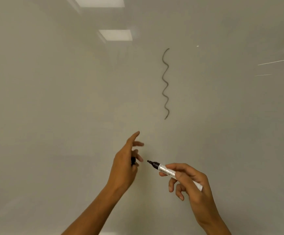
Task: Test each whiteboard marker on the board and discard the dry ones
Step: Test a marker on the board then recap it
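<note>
The light is soft and a bit dim, two ceiling lights shine back as pale glare squares on the board, thin bright streaks show at the right, and the left hand looks blurry.

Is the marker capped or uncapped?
Uncapped: the marker in the right hand shows its bare black tip.
</note>
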Motion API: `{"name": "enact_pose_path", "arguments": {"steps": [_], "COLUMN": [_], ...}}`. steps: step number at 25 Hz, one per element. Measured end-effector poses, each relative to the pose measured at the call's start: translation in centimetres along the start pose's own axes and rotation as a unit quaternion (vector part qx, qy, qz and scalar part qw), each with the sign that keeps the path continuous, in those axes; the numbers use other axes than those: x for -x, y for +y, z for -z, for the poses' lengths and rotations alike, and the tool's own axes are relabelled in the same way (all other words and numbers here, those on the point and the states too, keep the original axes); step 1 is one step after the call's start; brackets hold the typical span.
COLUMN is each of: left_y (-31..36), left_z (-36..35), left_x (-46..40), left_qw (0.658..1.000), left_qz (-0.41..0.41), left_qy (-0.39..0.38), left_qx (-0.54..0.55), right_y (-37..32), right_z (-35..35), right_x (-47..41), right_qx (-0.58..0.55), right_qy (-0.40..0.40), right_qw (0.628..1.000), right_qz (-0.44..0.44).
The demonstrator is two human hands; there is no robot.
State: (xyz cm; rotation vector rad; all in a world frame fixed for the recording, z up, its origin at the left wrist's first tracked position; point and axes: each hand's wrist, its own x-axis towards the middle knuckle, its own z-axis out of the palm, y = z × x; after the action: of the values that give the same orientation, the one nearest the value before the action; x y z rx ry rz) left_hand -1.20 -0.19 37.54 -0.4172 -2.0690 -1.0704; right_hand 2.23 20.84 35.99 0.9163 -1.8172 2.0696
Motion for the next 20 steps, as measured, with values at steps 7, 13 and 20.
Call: {"name": "enact_pose_path", "arguments": {"steps": [7, 13, 20], "left_y": [-1.3, -0.6, -0.3], "left_z": [-0.6, -0.7, -1.3], "left_x": [7.5, 10.5, 12.0], "left_qw": [0.993, 0.985, 0.958], "left_qz": [0.112, 0.132, 0.127], "left_qy": [-0.039, -0.104, -0.207], "left_qx": [0.024, -0.036, -0.153], "right_y": [3.3, 5.2, 5.1], "right_z": [-1.6, -2.1, 0.0], "right_x": [3.6, 5.7, 6.6], "right_qx": [-0.004, 0.022, 0.039], "right_qy": [-0.046, -0.08, -0.134], "right_qw": [0.997, 0.989, 0.975], "right_qz": [-0.065, -0.121, -0.174]}}
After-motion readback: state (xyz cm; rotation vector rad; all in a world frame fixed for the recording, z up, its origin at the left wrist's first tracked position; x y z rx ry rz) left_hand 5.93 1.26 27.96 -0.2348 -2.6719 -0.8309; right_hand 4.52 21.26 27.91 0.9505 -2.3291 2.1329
